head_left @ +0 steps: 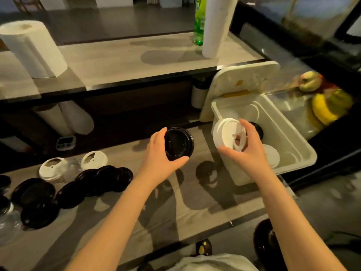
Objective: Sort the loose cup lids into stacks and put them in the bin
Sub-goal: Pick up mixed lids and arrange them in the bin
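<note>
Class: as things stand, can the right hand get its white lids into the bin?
Probably yes: the bin stands open, its cover tipped back, and the right hand holds the white lids over its rim, nothing between.

Dim room, grey wood-grain counter point(125, 59)

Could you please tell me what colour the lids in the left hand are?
Black lids, gripped by the left hand; the head view shows it.

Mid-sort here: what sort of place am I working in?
Likely a café or drinks bar, seen from behind the counter. Loose cup lids lie about, a paper towel roll stands nearby, and fruit is on display at the right.
</note>
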`<state>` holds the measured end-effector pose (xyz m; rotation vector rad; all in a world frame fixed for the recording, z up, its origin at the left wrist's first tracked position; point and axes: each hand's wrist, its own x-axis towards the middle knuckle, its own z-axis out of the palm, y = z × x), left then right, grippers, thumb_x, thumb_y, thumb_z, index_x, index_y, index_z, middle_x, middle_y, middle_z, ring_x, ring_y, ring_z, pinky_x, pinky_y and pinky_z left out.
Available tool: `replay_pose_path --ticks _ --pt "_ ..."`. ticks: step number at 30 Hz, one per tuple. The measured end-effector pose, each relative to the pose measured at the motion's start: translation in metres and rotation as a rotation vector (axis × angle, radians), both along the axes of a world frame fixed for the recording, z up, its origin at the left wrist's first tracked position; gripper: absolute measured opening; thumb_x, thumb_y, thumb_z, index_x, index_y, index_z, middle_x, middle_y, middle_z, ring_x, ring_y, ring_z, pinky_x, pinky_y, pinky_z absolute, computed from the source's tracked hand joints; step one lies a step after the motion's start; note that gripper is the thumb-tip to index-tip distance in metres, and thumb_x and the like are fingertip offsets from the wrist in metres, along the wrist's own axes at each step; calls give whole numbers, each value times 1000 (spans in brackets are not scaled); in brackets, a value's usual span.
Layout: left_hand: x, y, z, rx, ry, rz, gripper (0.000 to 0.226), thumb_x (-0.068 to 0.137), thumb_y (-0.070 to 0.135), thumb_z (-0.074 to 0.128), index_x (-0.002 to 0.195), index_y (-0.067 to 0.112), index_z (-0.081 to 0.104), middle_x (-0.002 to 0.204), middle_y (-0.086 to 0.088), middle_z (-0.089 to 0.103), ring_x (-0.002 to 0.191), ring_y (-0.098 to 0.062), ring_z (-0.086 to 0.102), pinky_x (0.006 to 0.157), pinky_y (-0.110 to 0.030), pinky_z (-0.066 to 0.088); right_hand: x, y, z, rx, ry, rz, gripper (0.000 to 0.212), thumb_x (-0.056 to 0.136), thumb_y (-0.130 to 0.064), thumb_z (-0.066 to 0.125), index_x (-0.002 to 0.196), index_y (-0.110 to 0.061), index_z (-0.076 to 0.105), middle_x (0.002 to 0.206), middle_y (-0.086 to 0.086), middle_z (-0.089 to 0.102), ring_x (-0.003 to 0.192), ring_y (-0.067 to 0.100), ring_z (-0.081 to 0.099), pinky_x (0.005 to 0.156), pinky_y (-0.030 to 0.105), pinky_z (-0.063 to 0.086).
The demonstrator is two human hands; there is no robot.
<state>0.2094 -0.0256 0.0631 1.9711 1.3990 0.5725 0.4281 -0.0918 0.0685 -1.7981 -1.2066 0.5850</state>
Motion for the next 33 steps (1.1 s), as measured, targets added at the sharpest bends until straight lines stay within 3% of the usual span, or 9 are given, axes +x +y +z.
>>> replay_pose_path --ticks 2,3,6,10,15,19,29,33 --pt "33 2 2 18 -11 -42 98 72 42 76 147 20 18 150 3 24 136 -15 28 107 -29 27 27 -1 1 -18 21 -34 89 70 -27 81 143 -21 31 142 -3 35 112 4 42 100 29 44" --pt "49 3 3 23 -12 -71 98 71 42 77 147 20 19 150 3 25 136 -15 29 107 -28 28 40 -2 0 -30 22 -48 88 70 -27 81 143 -21 31 142 -2 36 112 7 43 100 31 43" --pt "93 2 6 16 -1 -160 98 72 42 76 148 20 18 151 4 24 137 -14 27 108 -28 27 77 -3 -3 -107 -11 -71 85 73 -24 79 143 -22 29 142 -2 35 111 7 40 89 23 35" --pt "138 3 5 15 30 -229 98 74 44 74 148 18 16 152 3 23 138 -14 26 108 -27 26 129 1 -15 -281 -151 -44 89 72 -28 80 143 -19 28 144 1 33 125 17 40 91 25 32" --pt "169 10 2 -4 96 -238 97 74 45 74 148 18 17 151 1 25 137 -17 28 108 -30 30 174 11 -22 -571 -452 219 90 68 -36 82 140 -13 32 138 8 43 121 25 46 97 34 42" --pt "178 17 0 14 142 -207 97 73 46 74 147 18 19 149 1 29 135 -17 31 107 -31 31 182 20 -31 -724 -595 435 91 69 -37 79 141 -15 28 139 6 42 120 24 48 95 32 44" --pt "190 25 -3 -15 181 -165 95 69 48 76 145 18 26 142 0 40 129 -20 40 104 -39 41 189 24 -47 -789 -607 544 103 72 -37 79 150 -20 14 152 4 30 133 24 38 102 31 38" --pt "191 23 -1 -2 141 -145 92 72 43 76 144 17 26 144 0 37 130 -18 38 103 -31 36 188 24 -48 -796 -669 568 92 71 -37 80 140 -18 23 140 7 42 120 26 48 91 33 45"
